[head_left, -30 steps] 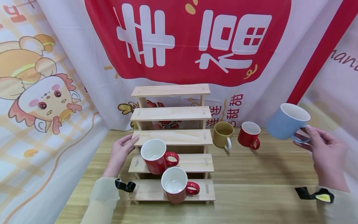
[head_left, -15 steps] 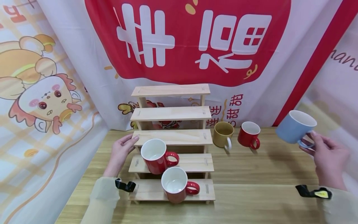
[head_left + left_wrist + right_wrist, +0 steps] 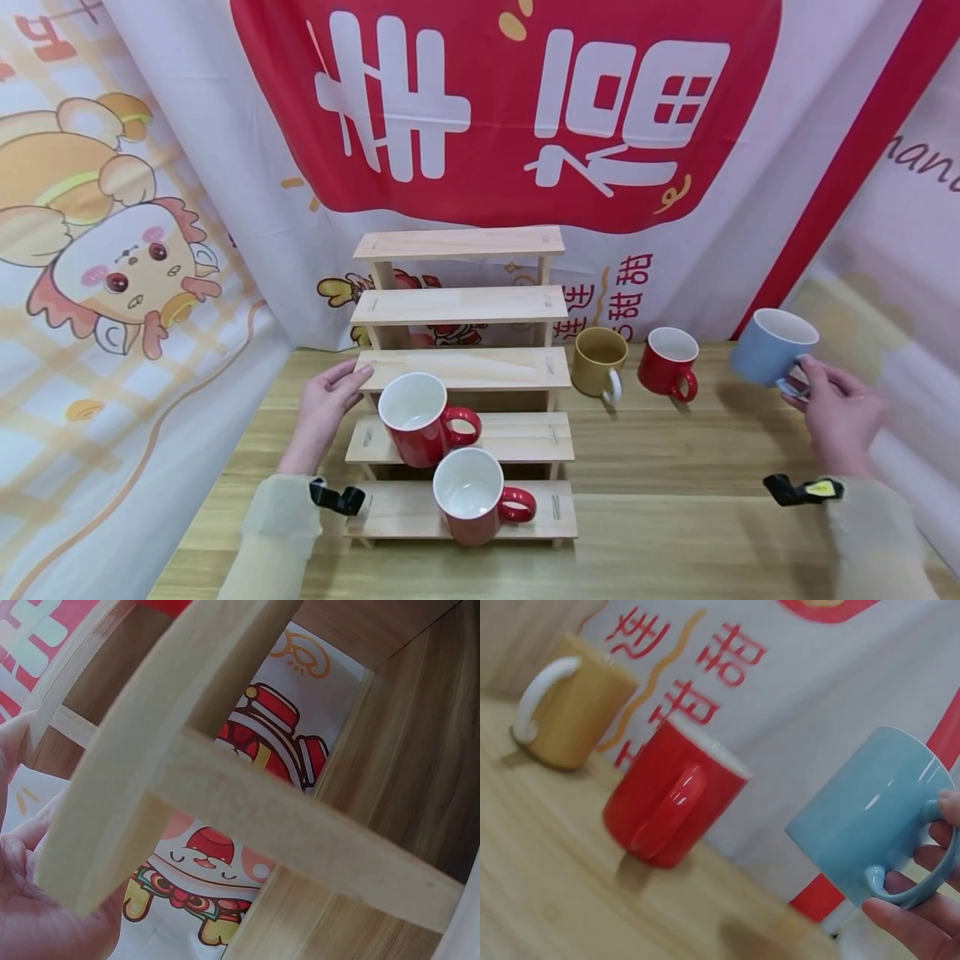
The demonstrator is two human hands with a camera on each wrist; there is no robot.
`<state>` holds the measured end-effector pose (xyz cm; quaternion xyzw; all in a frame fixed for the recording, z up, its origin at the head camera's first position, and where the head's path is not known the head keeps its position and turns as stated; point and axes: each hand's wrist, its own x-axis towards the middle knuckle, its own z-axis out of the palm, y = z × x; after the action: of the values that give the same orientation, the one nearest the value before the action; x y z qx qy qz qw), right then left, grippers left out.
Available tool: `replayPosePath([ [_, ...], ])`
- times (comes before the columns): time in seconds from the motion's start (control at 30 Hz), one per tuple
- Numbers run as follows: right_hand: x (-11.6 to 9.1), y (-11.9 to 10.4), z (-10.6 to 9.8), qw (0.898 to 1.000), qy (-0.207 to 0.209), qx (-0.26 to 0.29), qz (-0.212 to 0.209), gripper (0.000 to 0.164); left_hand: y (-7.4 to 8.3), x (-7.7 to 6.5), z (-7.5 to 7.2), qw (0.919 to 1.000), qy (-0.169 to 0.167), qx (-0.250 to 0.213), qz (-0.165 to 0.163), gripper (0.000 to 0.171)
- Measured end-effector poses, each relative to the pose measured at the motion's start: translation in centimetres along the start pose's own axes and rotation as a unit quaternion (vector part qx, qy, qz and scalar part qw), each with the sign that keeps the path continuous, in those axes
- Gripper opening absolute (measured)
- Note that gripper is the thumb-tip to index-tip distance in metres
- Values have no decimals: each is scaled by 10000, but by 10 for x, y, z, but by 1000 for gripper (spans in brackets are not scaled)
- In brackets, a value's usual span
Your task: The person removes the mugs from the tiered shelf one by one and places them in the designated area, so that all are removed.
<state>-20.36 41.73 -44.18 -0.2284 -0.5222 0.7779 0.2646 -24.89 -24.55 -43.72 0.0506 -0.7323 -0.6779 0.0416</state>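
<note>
Head view shows five mugs in all: three red, one mustard and one light blue. At the right of the frame, the light blue mug (image 3: 771, 352) is in the right hand (image 3: 843, 412), whose thumb and fingers pinch its one handle (image 3: 921, 894); the mug is tilted and looks to be clear of the table (image 3: 660, 525). Left of it, on the wood surface right of centre, two mugs stand upright near each other: a small red mug (image 3: 666, 367) with a red handle, and the mustard mug (image 3: 592, 371) with a white handle.

Centre of the frame holds one stepped wooden rack (image 3: 457, 305) with five boards. Two more mugs are on it, both white inside: an upper red mug (image 3: 416, 425) at the second-lowest board and a lower red mug (image 3: 468, 496) at the lowest, their handles pointing right. At centre left, the left hand (image 3: 322, 404) holds the left end of the middle board, thumb on the edge.

Across the upper centre, one hanging cloth (image 3: 502, 158) bears two large white characters on red.
</note>
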Motion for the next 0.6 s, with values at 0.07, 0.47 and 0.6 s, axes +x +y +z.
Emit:
replayPosePath([
  [0.07, 3, 7, 2, 10000, 39, -58, -8, 18, 0, 0, 0, 10000, 7, 5, 11, 66],
  [0.47, 30, 52, 3, 9893, 409, -1381, 218, 27, 1, 0, 0, 10000, 6, 54, -41, 68],
  [0.6, 35, 58, 5, 9874, 498, -1483, 219, 31, 0, 0, 0, 10000, 10, 48, -35, 68],
])
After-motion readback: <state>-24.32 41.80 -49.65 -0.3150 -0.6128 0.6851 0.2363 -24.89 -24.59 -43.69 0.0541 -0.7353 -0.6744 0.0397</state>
